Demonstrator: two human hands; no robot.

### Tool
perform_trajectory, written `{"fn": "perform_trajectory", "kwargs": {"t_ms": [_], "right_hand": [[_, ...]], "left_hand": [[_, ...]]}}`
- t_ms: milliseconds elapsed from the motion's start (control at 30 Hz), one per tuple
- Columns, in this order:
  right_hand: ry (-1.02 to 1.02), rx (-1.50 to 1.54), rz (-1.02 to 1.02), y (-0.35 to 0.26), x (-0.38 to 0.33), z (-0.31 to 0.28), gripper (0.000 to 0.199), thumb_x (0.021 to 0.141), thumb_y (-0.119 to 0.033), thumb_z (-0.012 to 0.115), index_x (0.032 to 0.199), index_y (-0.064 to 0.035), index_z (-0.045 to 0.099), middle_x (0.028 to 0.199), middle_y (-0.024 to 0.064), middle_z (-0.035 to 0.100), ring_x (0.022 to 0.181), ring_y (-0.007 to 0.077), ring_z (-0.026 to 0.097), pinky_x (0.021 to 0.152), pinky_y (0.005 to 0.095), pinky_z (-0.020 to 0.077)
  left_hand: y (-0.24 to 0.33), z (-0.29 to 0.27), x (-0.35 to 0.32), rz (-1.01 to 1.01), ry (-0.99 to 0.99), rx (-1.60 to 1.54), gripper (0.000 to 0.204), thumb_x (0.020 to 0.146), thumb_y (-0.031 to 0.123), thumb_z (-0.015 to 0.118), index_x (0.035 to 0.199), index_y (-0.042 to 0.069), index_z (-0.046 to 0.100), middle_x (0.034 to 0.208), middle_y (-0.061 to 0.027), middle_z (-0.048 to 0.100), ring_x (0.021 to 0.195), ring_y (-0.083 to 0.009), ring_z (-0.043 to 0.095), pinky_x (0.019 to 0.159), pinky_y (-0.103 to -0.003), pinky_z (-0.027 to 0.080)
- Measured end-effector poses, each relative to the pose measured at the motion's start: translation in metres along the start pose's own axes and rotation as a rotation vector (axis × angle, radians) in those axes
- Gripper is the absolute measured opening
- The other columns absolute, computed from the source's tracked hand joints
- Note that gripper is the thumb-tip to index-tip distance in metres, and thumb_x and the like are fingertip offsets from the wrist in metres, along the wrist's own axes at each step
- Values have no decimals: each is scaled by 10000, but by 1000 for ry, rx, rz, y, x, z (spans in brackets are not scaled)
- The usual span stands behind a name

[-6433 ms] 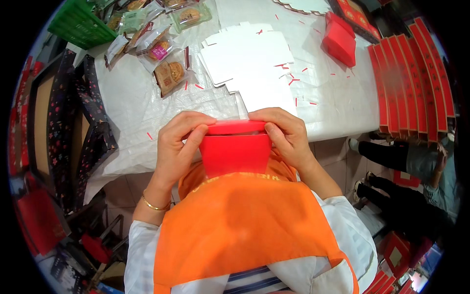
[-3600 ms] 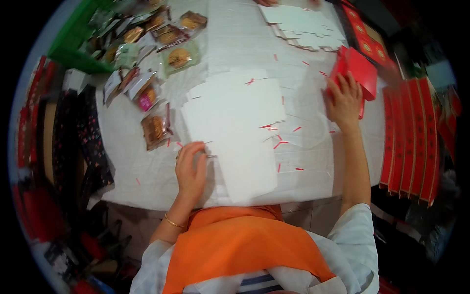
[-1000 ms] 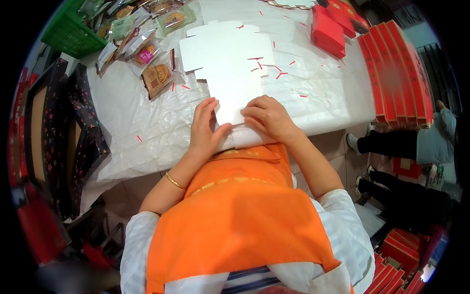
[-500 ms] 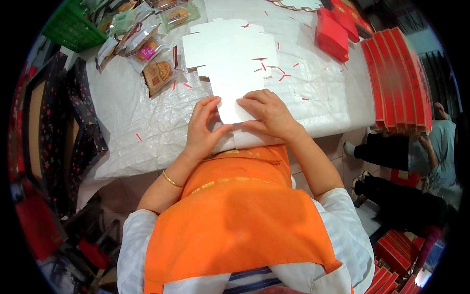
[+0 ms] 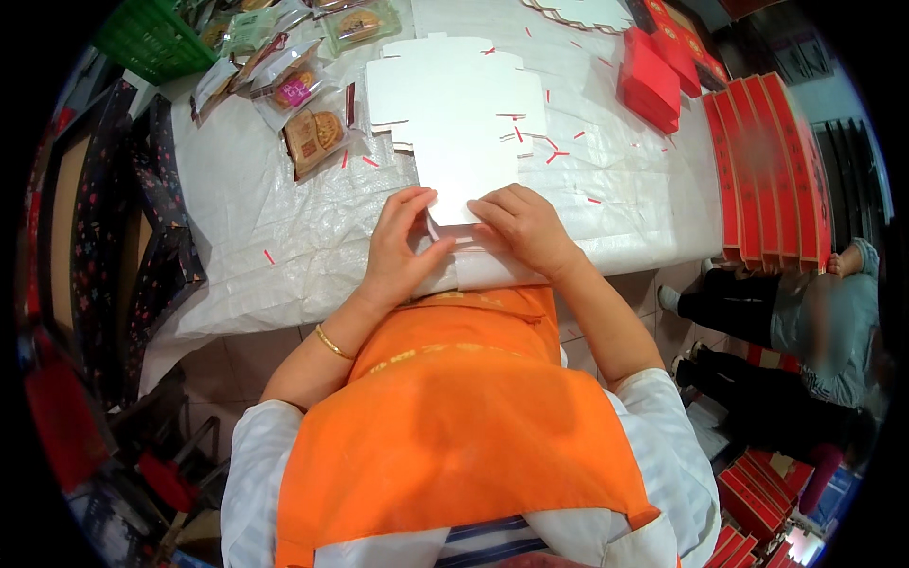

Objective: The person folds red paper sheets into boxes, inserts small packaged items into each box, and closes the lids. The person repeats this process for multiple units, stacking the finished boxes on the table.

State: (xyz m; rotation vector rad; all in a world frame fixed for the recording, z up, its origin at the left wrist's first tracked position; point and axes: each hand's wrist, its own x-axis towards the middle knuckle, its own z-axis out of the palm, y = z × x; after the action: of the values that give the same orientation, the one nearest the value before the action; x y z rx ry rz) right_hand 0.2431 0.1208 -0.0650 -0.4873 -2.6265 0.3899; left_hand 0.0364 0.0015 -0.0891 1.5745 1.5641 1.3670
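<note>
A flat white cardboard box blank (image 5: 453,104) with notched edges lies on the table, white side up, its narrow end toward me. At that end's left edge my left hand (image 5: 401,248) pinches the card between fingers and thumb. My right hand (image 5: 526,229) grips the opposite edge, fingers on top and the thumb by the near edge. A narrow strip along the near end is bent up between the two hands. More card edges show beneath the blank, so it seems to lie on others.
Wrapped pastries (image 5: 317,140) lie left of the blank, near a green basket (image 5: 151,43). Red paper scraps (image 5: 559,156) litter the white sheet (image 5: 237,204). Red boxes (image 5: 651,83) and a row of red cartons (image 5: 765,170) stand at right. Another person (image 5: 824,308) is beyond the cartons.
The near end strip of the blank now stands bent up, where it looked flat before. Both hands keep their hold and have barely moved. The whole view has shifted slightly.
</note>
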Motion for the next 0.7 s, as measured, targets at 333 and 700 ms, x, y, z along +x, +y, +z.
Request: {"fn": "perform_trajectory", "kwargs": {"t_ms": [333, 700], "right_hand": [[174, -140, -210, -26, 13, -7, 191, 725, -92, 708, 904, -74, 645, 843, 29, 582, 732, 212, 574, 647, 324, 475], [37, -93, -72, 2, -20, 15, 227, 771, -152, 708, 953, -100, 582, 927, 46, 553, 846, 234, 564, 753, 344, 468]], "left_hand": [[14, -6, 18, 611, 102, 408, 253, 700, 18, 771, 946, 50, 721, 871, -49, 635, 793, -237, 617, 686, -339, 507], [-2, -3, 16, 400, -176, 381, 212, 682, 49, 809, 853, 54, 685, 806, -52, 628, 745, -237, 614, 631, -341, 515]]}}
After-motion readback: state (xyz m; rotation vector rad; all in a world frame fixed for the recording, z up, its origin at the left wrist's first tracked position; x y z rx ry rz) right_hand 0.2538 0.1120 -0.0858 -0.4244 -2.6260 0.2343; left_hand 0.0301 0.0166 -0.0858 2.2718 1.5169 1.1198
